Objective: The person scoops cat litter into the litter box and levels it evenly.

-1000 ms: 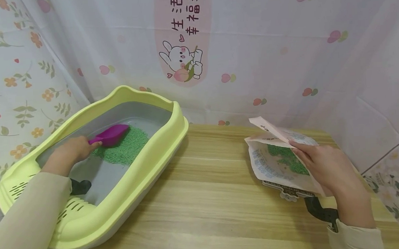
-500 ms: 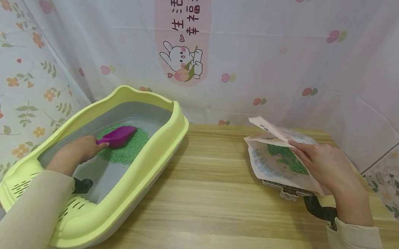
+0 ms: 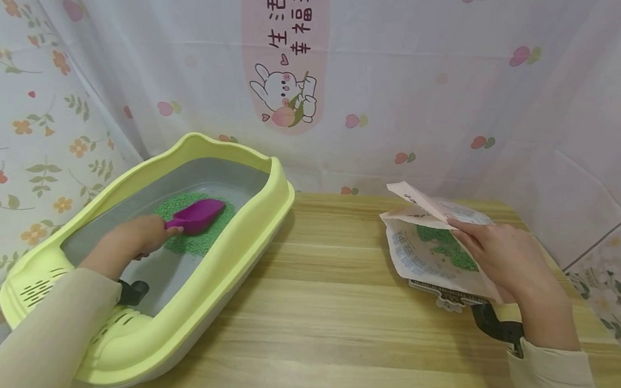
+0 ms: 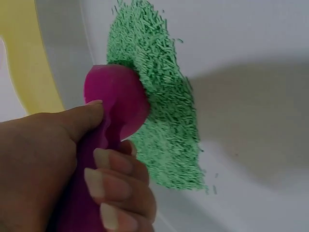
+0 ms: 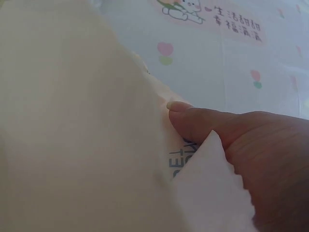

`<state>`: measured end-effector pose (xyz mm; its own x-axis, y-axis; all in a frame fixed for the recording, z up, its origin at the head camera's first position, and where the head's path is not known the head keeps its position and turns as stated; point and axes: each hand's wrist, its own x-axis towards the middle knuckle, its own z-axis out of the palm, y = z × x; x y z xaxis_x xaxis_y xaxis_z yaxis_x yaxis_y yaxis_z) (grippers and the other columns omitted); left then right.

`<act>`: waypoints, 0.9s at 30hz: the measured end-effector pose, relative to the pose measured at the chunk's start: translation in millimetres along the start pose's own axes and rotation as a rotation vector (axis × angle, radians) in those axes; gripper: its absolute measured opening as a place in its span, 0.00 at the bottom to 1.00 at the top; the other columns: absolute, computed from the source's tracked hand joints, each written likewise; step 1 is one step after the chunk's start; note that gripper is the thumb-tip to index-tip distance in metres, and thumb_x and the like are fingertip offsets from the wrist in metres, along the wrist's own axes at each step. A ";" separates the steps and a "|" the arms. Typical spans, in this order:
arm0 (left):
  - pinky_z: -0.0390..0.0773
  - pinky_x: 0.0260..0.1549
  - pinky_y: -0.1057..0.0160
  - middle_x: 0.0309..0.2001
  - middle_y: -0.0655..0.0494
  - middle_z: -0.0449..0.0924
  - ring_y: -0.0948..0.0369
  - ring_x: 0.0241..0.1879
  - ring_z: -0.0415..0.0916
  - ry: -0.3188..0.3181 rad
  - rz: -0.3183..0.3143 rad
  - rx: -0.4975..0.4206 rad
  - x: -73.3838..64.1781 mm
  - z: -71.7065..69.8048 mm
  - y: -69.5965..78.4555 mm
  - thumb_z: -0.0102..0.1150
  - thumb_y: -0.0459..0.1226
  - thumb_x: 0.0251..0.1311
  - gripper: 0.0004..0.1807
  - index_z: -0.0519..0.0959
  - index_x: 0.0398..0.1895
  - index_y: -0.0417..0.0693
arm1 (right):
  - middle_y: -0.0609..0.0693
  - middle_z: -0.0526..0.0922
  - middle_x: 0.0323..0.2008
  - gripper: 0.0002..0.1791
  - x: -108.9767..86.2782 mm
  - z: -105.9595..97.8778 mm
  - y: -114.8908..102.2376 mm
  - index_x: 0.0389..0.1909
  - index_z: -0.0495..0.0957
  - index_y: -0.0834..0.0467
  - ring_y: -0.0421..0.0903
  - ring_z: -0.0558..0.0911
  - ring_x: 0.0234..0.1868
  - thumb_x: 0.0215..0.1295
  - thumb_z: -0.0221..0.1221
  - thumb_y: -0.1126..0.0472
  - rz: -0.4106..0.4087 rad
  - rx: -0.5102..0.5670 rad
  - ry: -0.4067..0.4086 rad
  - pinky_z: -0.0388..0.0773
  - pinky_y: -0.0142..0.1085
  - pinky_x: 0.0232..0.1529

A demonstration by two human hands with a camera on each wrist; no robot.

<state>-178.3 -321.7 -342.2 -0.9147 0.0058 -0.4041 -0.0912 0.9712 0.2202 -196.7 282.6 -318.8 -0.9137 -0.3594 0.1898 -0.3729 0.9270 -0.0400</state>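
My left hand [image 3: 137, 237] grips the handle of a purple scoop [image 3: 201, 215] inside the litter box [image 3: 238, 234], which has a yellow rim and grey basin. The scoop lies over a pile of green litter pellets [image 3: 191, 244]; in the left wrist view its bowl [image 4: 116, 94] covers the pile's edge, fingers curled round the handle. Over on the right, my right hand [image 3: 506, 253] holds the edge of an open paper bag [image 3: 407, 259] with green pellets [image 3: 463, 259] inside. The thumb [image 5: 193, 121] presses the paper in the right wrist view; the other fingers are hidden.
Wooden tabletop [image 3: 307, 313] lies between box and bag. A dark-toothed strip with a pale bracket [image 3: 449, 303] shows under the bag's front edge. Printed curtains [image 3: 378, 83] hang close behind. Slotted steps [image 3: 36, 294] form the box's near end. Black wrist mounts sit at both wrists.
My left hand has pushed the scoop to the right across the pellets, toward the box's right side. The right hand and the bag stay nearly in place.
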 end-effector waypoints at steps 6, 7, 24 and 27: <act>0.69 0.18 0.67 0.16 0.57 0.65 0.62 0.15 0.65 -0.042 0.016 -0.038 -0.1 4.8 16.7 0.40 0.51 0.79 0.23 0.63 0.27 0.44 | 0.47 0.68 0.15 0.23 -0.7 0.9 1.1 0.68 0.74 0.53 0.46 0.65 0.20 0.80 0.49 0.49 -0.003 0.009 0.007 0.57 0.37 0.22; 0.69 0.17 0.67 0.17 0.56 0.65 0.62 0.15 0.64 -0.052 0.024 -0.048 0.0 5.8 20.1 0.40 0.51 0.79 0.23 0.63 0.28 0.44 | 0.47 0.68 0.15 0.23 -0.7 1.1 1.3 0.68 0.74 0.53 0.46 0.65 0.20 0.80 0.49 0.49 -0.003 0.009 0.010 0.57 0.37 0.22; 0.62 0.14 0.70 0.14 0.62 0.57 0.65 0.15 0.57 -0.229 0.110 -0.207 -2.6 15.2 50.8 0.40 0.49 0.78 0.20 0.62 0.29 0.47 | 0.47 0.70 0.16 0.24 1.9 1.2 1.4 0.70 0.72 0.52 0.47 0.69 0.23 0.80 0.47 0.48 0.014 0.010 -0.033 0.59 0.37 0.23; 0.62 0.14 0.70 0.15 0.62 0.57 0.66 0.15 0.57 -0.223 0.121 -0.205 -2.4 15.1 50.2 0.40 0.49 0.78 0.19 0.64 0.31 0.45 | 0.47 0.69 0.16 0.24 1.5 1.1 1.2 0.69 0.72 0.52 0.46 0.68 0.22 0.80 0.48 0.49 0.009 0.011 -0.026 0.59 0.37 0.23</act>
<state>-174.7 -269.3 -343.5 -0.8170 0.1922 -0.5437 -0.0852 0.8922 0.4434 -198.6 283.0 -319.7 -0.9209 -0.3539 0.1634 -0.3663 0.9290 -0.0523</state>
